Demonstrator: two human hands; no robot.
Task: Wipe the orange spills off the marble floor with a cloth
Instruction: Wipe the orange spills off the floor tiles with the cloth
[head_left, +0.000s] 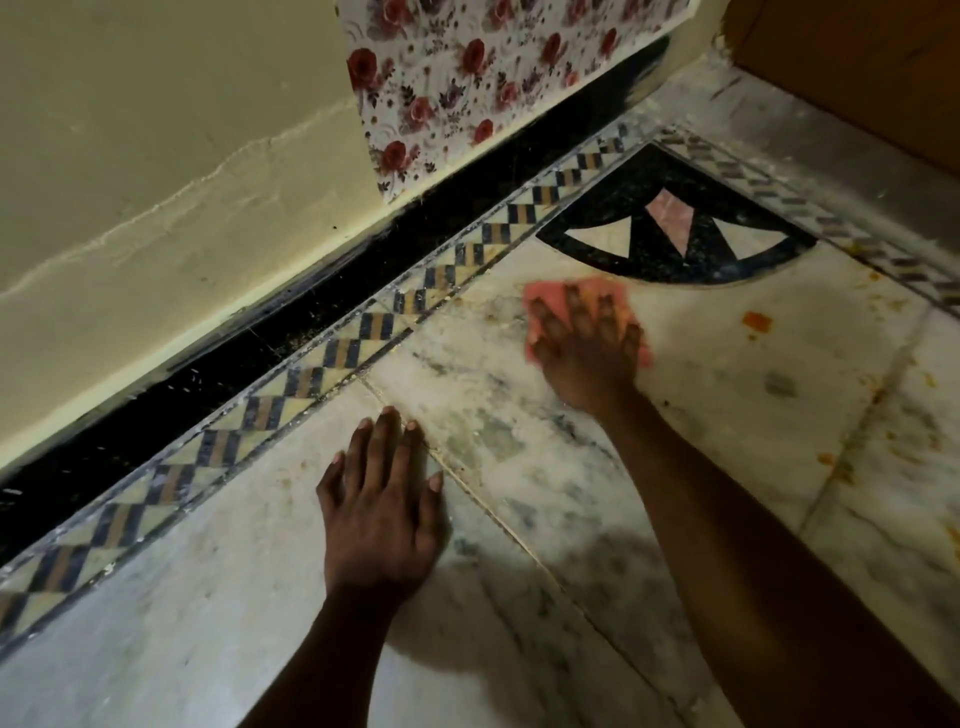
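My right hand (584, 345) presses flat on a pink cloth (545, 299) on the white marble floor (519, 467), just below a black fan-shaped inlay; hand and cloth are blurred by motion. My left hand (382, 499) lies palm down on the marble nearer to me, fingers spread, holding nothing. A bright orange spill (757, 320) sits on the marble to the right of the cloth. Smaller orange flecks (831, 460) dot the floor further right. Faint orange-brown smears (488, 312) lie left of the cloth.
A checkered inlay border (311, 374) and a black skirting band (291, 312) run along the cream wall (156, 156) at left. A floral sheet (457, 78) hangs on the wall. A brown wooden panel (857, 62) stands at top right.
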